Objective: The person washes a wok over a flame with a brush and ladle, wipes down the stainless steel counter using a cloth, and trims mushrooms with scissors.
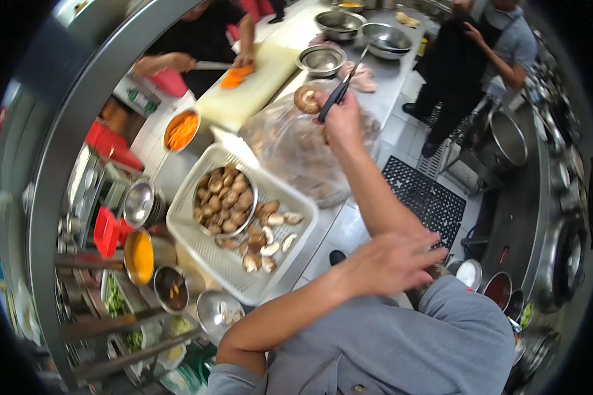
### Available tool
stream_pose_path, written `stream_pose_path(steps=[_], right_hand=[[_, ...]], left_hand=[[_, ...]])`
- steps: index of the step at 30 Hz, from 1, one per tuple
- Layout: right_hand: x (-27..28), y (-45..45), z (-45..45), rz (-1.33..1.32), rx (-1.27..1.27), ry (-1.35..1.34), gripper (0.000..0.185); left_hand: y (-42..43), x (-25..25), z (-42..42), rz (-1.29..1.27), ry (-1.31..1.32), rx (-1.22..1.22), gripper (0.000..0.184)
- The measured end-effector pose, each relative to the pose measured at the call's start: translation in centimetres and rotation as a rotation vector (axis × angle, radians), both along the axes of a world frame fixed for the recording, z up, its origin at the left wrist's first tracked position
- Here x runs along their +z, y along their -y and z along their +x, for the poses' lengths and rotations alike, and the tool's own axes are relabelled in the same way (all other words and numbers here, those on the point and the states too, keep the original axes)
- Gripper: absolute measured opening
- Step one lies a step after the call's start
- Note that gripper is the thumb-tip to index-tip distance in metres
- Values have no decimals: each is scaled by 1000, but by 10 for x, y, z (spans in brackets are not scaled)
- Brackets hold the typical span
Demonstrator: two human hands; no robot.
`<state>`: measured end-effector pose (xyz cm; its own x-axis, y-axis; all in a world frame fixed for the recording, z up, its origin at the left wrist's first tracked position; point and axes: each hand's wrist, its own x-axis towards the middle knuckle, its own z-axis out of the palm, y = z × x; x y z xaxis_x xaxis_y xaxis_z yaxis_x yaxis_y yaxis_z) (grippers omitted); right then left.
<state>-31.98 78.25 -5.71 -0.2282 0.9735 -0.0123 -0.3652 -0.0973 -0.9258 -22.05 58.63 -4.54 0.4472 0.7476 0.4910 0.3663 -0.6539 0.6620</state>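
Note:
My right hand (344, 124) is closed around a small knife (336, 101) with a black handle, its blade pointing up and away. A shiitake mushroom (306, 99) is held at the same fingers, gills showing. Beneath that hand lies a clear plastic bag (296, 148) of mushrooms. My left hand (392, 263), fingers spread and holding nothing, is by my right forearm near the elbow; I cannot tell if they touch. A white plastic basket (191, 253) holds a metal bowl (254, 209) full of mushroom caps, with loose mushroom pieces (269, 250) beside the bowl.
Across the table, a person's hands (244, 60) work with a knife and carrot (234, 78) on a cutting board (270, 72). Metal bowls (339, 25) stand at the back. A bowl of shredded carrot (181, 131) is left. Another person (507, 46) stands right, near a black floor mat (425, 197).

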Motion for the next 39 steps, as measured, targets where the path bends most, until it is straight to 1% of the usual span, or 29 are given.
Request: stream_pose_path(steps=[1,3,4,6,8,11,12,15,16,19,20,24,27,28,31,32,36,39], right_hand=[[6,15,-1,-15,107,-81,27],[20,62,5,-57,294,-57,25],[13,87,7,-48,408,-41,25],[3,134,11,-8,631,-15,25],[2,195,13,25,766,87,24],[-4,279,12,106,913,213,25],[-4,298,11,-14,1044,198,29],[-15,337,18,291,1119,349,24],[-8,341,26,583,1046,455,33],[2,351,49,975,1109,693,45],[-1,357,56,1003,1106,779,53],[-15,385,63,1080,1056,921,54],[-18,393,62,1313,958,941,49],[-19,396,63,1306,974,977,48],[-21,402,68,1363,934,946,49],[-22,405,68,1337,981,995,51],[-42,413,70,1307,1018,1023,51],[-39,419,69,1233,1131,1086,45]], left_hand=[[15,15,-3,41,20,83,56],[45,40,-26,133,45,271,55],[69,45,-51,140,28,437,57],[130,20,-92,74,162,905,59],[186,19,-110,-73,439,1332,52],[238,8,-106,-304,1074,1207,47],[255,1,-106,-251,1060,1288,47],[313,-22,-111,-216,1325,1377,48],[334,-27,-113,-192,1353,1381,48],[377,-38,-115,-201,1411,1431,48],[387,-41,-115,-199,1410,1433,48],[401,-47,-113,-228,1379,1450,48],[404,-52,-109,-257,1295,1477,49],[404,-53,-108,-276,1244,1502,47],[408,-59,-108,-332,1199,1494,46],[407,-61,-107,-317,1183,1497,45],[415,-73,-108,-377,1171,1510,45],[422,-80,-113,-412,1144,1539,44]])
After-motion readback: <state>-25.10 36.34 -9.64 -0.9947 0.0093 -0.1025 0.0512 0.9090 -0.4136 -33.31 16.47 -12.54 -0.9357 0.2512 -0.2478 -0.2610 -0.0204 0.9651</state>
